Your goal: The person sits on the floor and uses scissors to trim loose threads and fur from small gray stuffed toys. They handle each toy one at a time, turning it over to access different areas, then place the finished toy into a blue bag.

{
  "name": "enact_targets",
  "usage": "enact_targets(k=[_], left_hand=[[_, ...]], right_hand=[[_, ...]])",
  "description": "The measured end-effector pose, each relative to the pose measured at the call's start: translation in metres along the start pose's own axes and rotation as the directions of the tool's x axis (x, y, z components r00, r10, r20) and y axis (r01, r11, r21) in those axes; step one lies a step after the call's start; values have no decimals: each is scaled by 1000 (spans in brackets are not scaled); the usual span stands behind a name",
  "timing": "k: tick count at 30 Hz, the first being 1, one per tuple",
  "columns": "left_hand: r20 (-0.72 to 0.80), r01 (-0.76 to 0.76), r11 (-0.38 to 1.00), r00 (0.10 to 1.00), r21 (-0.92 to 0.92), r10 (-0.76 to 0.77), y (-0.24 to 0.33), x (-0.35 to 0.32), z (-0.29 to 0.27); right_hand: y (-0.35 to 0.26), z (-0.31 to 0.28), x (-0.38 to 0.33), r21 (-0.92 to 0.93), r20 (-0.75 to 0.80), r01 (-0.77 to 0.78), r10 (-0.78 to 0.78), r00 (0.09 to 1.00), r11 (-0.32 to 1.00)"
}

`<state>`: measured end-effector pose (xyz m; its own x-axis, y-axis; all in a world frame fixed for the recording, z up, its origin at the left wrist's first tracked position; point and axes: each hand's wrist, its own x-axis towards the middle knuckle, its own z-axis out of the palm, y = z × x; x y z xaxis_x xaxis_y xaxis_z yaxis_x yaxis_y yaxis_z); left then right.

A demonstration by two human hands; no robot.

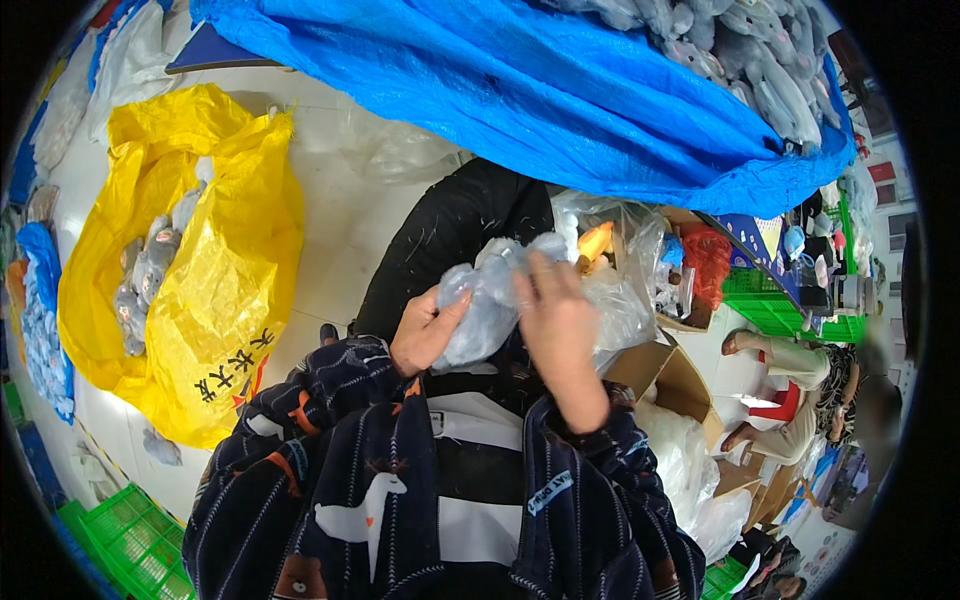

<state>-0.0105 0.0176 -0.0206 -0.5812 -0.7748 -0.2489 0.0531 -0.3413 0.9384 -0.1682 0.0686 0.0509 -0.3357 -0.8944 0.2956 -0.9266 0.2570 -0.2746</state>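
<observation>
A light grey plush toy (476,330) with rounded ears lies over my lap, in front of my chest. My left hand (428,335) grips its left side, the thumb resting on the fur. Over the toy's upper right side is my right hand (558,322), its fingers smeared by motion against the plush; whether they pinch the fur I cannot tell. The toy's underside is hidden, and its face does not show clearly.
On the left stands a yellow sack (215,320) with several grey plush toys (150,265) inside. A blue tarp (480,80) ahead bears a heap of grey plush toys (760,50). Clear plastic bags (620,310) and a cardboard box (690,385) stand at right; a seated person (800,400) is beyond.
</observation>
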Motion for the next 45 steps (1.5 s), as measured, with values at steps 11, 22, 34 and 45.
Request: enact_targets(k=[11, 22, 34, 45], left_hand=[[179, 264, 641, 964, -721, -195, 10, 15, -30], [226, 200, 944, 964, -264, -141, -5, 3, -29], [134, -258, 744, 965, 616, 223, 80, 0, -23], [500, 54, 967, 848, 250, -176, 46, 37, 14]], right_hand=[[43, -2, -40, 803, 559, -592, 421, 715, -60], [31, 7, -39, 789, 603, -525, 236, 762, -319], [20, 15, -34, 807, 587, -589, 150, 795, -36], [41, -1, -42, 701, 214, -209, 78, 974, 682]])
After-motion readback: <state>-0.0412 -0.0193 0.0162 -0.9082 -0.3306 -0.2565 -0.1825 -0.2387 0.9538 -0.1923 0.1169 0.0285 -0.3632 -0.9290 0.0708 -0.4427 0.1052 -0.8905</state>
